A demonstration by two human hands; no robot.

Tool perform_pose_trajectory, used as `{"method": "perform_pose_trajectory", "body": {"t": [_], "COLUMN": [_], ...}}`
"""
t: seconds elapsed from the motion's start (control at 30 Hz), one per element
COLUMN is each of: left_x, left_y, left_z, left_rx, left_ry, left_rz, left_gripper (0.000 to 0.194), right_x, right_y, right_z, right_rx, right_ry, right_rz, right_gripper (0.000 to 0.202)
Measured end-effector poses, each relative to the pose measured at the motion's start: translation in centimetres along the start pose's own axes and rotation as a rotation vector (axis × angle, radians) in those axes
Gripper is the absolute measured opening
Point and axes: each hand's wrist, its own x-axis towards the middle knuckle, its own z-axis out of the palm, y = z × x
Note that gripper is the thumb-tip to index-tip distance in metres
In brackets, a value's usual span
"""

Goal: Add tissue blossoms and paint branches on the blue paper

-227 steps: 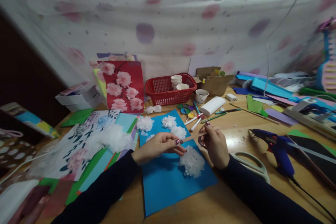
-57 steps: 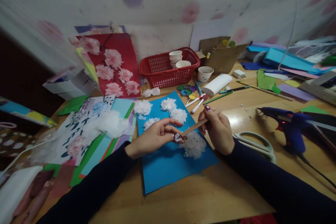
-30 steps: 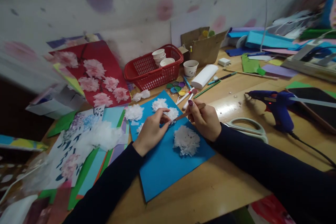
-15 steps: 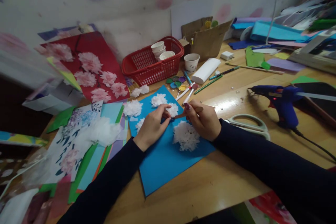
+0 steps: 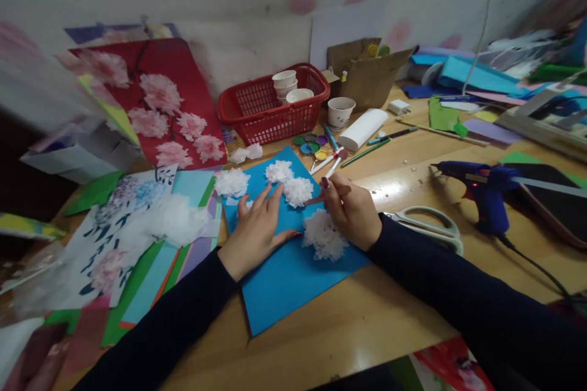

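Note:
My right hand (image 5: 351, 211) is closed on a thin brown strip (image 5: 313, 201), whose tip reaches left over the blue sheet (image 5: 270, 299). Its exact kind is hard to make out. With fingers spread, my left hand (image 5: 257, 226) rests on the same sheet and holds nothing. White ruffled paper flowers lie about on the blue: one (image 5: 298, 192) just beyond my left fingertips, another (image 5: 279, 171) behind it, a large one (image 5: 325, 234) beside my right hand, and one (image 5: 232, 182) at the left edge. My left hand partly covers some white paper (image 5: 245, 201).
A blue glue gun (image 5: 481, 186) with a lit red light lies at the right, near white-handled scissors (image 5: 428, 223). Behind stand a red basket (image 5: 275, 122) with cups and a paper cup (image 5: 340, 113). A red picture with pink flowers (image 5: 174, 98) leans at the left.
My left hand has let go near the brown strip, moved left and spread open on the blue sheet. My right hand keeps the strip in nearly the same place. The view has shifted slightly.

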Motion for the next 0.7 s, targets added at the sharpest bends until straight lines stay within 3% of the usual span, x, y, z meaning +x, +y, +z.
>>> {"method": "perform_pose_trajectory", "body": {"t": [0.2,0.43,0.53,0.6,0.63,0.7], "left_x": [0.1,-0.1,-0.6,-1.4,-1.9,-3.3], "left_y": [0.0,-0.2,-1.4,-2.9,-3.9,-6.0], "left_z": [-0.1,0.0,-2.5,-5.2,-6.7,-9.6], "left_rx": [-0.051,-0.109,-0.208,-0.256,-0.252,-0.173], "left_ry": [0.023,-0.028,-0.001,0.124,0.238,0.393], "left_rz": [0.011,0.008,0.128,0.167,0.129,-0.015], "left_gripper": [0.080,0.083,0.066,0.042,0.034,0.040], "right_x": [0.6,0.0,0.0,0.0,0.1,0.1], "right_y": [-0.1,0.3,0.0,-0.3,-0.5,-0.7], "right_z": [0.4,-0.4,-0.7,-0.9,-1.0,-1.1], "right_rx": [0.095,0.389,0.497,0.546,0.565,0.598], "right_ry": [0.011,0.193,0.228,0.254,0.268,0.279], "right_rz": [0.143,0.242,0.343,0.396,0.408,0.414], "right_gripper": [0.032,0.041,0.043,0.043,0.043,0.042]}}
